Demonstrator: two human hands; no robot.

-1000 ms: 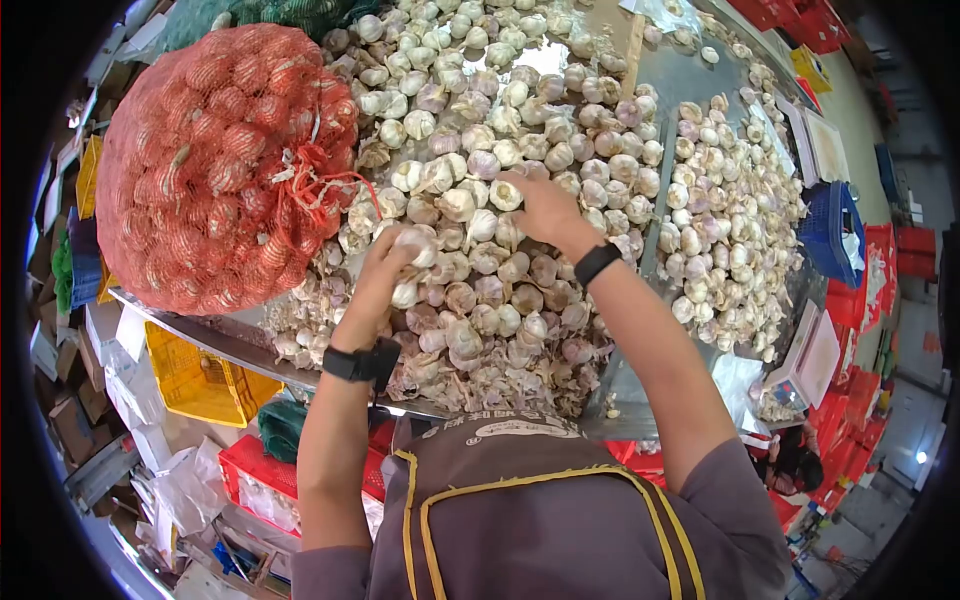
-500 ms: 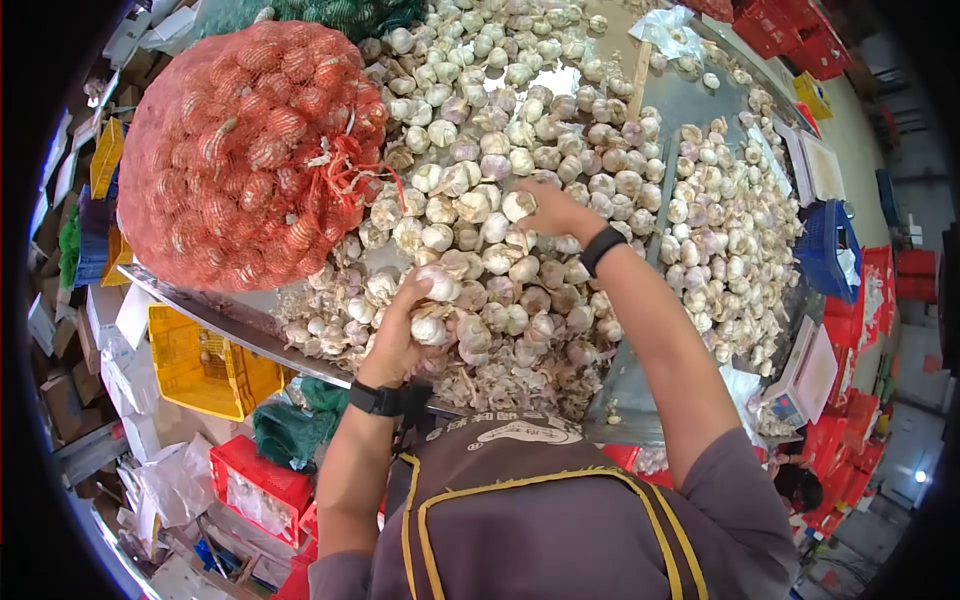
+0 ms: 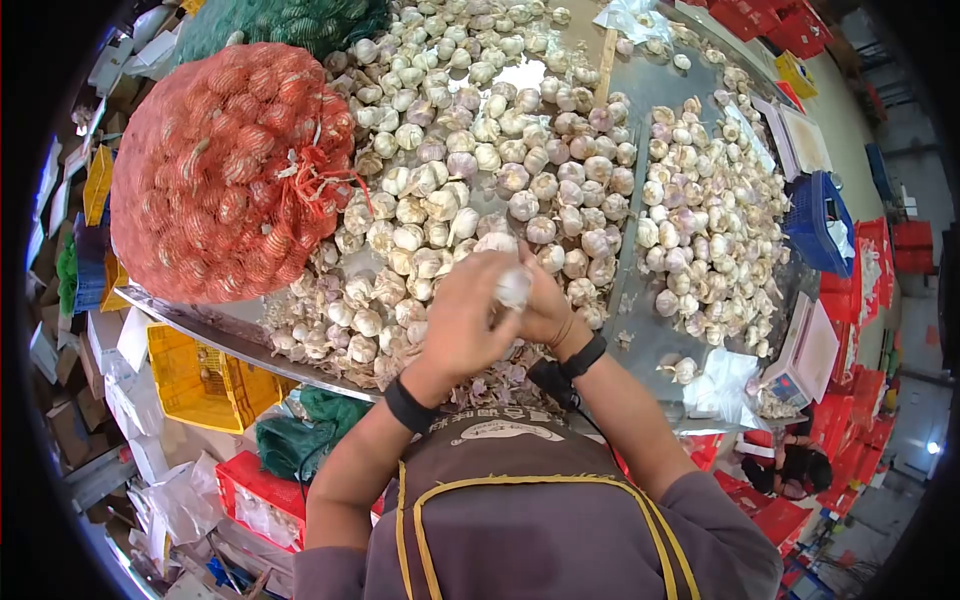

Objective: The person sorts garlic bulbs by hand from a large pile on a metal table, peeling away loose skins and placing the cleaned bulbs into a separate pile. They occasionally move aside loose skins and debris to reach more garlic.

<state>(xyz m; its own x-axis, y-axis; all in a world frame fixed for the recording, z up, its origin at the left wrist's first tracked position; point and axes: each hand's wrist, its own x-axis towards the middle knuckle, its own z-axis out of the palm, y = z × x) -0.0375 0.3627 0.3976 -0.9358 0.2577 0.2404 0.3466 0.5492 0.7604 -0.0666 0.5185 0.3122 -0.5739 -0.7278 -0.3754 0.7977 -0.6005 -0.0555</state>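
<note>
My left hand is closed, thumb and fingers around a pale garlic bulb. Pressed up against it is my right hand, its fingers curled at the far side of that same bulb and partly hidden. Another garlic bulb shows just beyond the fingertips; whether it is held or lies on the table I cannot tell. Loose garlic bulbs spread over the metal table in front and to the left of both hands. Dry skins lie below the hands, near the apron.
A red net sack full of bulbs sits at the left, with a green net sack behind it. More garlic lies right of a metal divider. A yellow crate stands below the table's left edge; a blue basket is at right.
My right hand has come back toward my body and my left hand has moved right, so both now meet around a bulb. The view has shifted slightly; some bulbs near the middle are gone.
</note>
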